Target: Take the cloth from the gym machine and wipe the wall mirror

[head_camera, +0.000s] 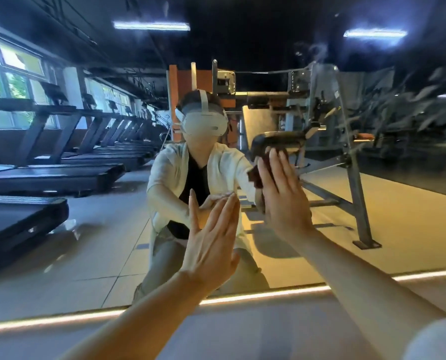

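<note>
The wall mirror fills the view and reflects me crouched in front of it. My right hand presses a dark red cloth flat against the glass, fingers stretched upward; only the cloth's left edge and top show past the fingers. My left hand lies flat on the mirror lower and to the left, palm on the glass, fingers together, holding nothing.
A lit strip runs along the mirror's bottom edge. In the reflection, a row of treadmills stands on the left and a grey gym machine with a black padded seat on the right.
</note>
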A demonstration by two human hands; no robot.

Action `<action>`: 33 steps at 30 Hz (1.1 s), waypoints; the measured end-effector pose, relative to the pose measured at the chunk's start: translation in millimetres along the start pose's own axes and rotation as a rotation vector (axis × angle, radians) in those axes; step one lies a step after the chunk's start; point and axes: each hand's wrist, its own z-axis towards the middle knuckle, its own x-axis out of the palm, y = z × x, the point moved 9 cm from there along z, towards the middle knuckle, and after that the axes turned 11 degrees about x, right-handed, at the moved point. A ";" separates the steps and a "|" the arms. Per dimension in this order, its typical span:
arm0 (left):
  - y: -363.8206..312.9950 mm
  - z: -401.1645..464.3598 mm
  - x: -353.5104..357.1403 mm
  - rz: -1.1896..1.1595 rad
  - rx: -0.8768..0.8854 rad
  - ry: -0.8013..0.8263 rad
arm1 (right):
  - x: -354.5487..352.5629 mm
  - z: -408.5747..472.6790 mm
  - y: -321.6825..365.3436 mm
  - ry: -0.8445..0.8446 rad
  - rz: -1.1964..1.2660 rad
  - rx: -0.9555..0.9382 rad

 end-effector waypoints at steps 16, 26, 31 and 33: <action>-38.1 -46.8 45.0 -0.101 0.007 0.041 | 55.9 -204.6 -16.9 0.140 0.033 -0.118; -39.2 -72.3 61.0 -0.187 0.014 0.095 | 34.7 -133.0 -29.2 0.056 0.048 -0.034; -7.8 -106.3 56.7 -0.260 -0.104 -0.022 | 23.9 -84.4 -21.2 -0.190 0.214 0.326; 10.5 -130.3 58.7 -0.245 -0.156 -0.042 | 34.0 -98.1 2.3 -0.191 0.226 0.339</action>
